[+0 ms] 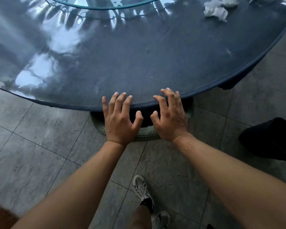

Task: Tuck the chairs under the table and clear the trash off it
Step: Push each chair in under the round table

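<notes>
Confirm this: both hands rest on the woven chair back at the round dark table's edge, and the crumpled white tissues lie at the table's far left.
Wrong side. The head view shows the crumpled white tissues at the far right of the round dark table; the left hand and right hand are on the woven chair back.

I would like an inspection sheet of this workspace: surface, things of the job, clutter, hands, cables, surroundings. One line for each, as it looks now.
Surface: round dark table, glossy with reflections; a glass turntable shows at the top edge.
Job's things: woven chair pushed mostly under the table edge, only its back rim showing; crumpled white tissues on the far right of the table.
Clutter: nothing seen apart from the tissues.
Hands: left hand and right hand open with fingers spread, over the chair back at the table edge, gripping nothing.
Cables: nothing seen.
Surroundings: grey tiled floor; a black object at right, unclear what it is; sneakers below.
</notes>
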Available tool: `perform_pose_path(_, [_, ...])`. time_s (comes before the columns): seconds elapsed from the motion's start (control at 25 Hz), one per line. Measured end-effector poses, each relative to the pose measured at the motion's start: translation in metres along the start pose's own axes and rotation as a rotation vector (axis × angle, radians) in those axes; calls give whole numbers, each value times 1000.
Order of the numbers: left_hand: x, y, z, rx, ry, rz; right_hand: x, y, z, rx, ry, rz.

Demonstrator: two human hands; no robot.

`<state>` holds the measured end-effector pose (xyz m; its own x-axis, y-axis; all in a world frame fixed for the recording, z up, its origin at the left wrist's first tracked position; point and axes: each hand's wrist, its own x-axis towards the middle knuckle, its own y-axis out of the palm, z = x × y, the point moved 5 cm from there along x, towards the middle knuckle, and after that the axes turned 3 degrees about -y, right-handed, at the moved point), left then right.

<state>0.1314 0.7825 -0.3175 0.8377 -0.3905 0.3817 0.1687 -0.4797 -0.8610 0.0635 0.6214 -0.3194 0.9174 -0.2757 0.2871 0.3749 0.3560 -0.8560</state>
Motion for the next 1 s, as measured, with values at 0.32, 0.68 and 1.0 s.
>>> perform_pose_path(0.32, [30, 9, 9, 1, -49, -2, 32, 10, -7, -4, -5, -18])
perform_pose_path(0.68, [57, 21, 18, -1, -55, 12, 59, 20, -13, -19, -10, -7])
perform_pose_path(1.0, [58, 22, 18, -9, -58, 71, 60, 22, -12, -43, 8, 44])
